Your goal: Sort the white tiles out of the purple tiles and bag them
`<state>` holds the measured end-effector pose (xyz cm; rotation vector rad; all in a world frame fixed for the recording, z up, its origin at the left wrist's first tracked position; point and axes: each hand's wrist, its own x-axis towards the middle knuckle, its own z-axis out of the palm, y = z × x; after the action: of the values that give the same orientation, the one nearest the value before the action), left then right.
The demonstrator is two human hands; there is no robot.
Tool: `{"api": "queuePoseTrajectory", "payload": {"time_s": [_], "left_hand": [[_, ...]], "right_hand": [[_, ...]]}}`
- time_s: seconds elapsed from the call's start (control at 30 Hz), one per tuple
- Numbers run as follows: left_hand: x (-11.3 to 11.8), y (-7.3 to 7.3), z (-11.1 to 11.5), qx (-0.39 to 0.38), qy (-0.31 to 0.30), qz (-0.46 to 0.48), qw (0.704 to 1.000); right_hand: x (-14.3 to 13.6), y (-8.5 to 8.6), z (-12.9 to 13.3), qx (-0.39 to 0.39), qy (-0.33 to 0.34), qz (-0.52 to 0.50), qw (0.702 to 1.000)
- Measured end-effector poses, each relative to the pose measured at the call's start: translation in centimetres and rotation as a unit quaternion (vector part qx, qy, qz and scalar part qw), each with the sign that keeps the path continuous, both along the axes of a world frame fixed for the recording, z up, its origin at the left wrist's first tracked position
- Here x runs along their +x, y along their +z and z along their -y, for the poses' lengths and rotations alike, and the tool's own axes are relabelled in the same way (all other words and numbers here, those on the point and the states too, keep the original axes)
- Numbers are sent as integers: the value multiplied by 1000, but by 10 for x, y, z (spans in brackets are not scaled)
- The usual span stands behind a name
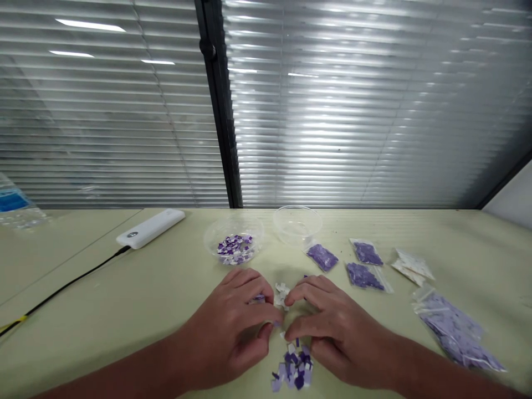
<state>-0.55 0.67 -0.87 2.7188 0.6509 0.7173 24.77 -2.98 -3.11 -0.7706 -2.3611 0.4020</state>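
My left hand [239, 327] is curled over the table, thumb and index finger close together at a small light purple piece [276, 323]. Facing it, my right hand [341, 330] has bent fingers set apart, their tips down near the pieces. Between both hands lies a little heap of white pieces [281, 293]. Closer to me is a loose pile of dark purple, light purple and white pieces [294, 368]. A few more purple pieces [258, 298] show partly behind my left fingers. The fingers hide some of the tabletop.
Behind the hands stand a clear bowl of mixed pieces [236, 249] and another clear bowl [297, 224]. Rightward lie small bags of purple pieces [366, 276], white packets [413, 267] and larger lilac bags [455, 330]. A cabled white device [152, 228] and plastic bottle [16, 202] sit left.
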Motion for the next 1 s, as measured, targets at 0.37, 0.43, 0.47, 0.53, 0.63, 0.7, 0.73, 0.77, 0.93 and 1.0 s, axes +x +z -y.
{"api": "queuePoseTrajectory", "payload": {"time_s": [0.37, 0.43, 0.47, 0.53, 0.63, 0.7, 0.73, 0.77, 0.93, 1.0], "left_hand": [[-1, -1, -6, 89, 123, -21, 988], [-1, -1, -4, 76, 97, -20, 992], [0, -1, -2, 66, 74, -21, 995], [0, 0, 1, 46, 18, -28, 998], [0, 0, 5, 42, -34, -33, 998], [1, 0, 5, 38, -40, -30, 998], [1, 0, 5, 29, -37, -29, 998], [2, 0, 4, 18, -33, -30, 999], [3, 0, 2, -20, -8, -40, 999], [2, 0, 2, -18, -8, -31, 999]], "right_hand": [[-1, -1, -1, -9, -43, -10, 999], [-1, -1, -1, -16, -60, -18, 998], [-1, -1, -2, -20, -69, -22, 997], [-1, 0, -2, -25, -78, -25, 996], [-1, 1, -2, -18, -63, -22, 998], [-2, 1, -1, -9, -45, -22, 999], [-2, 1, -1, -5, -39, -21, 999], [-2, 1, -1, -4, -35, -20, 999], [-2, 1, -1, 4, -35, -20, 999], [-1, 1, -1, 10, -37, -21, 999]]}}
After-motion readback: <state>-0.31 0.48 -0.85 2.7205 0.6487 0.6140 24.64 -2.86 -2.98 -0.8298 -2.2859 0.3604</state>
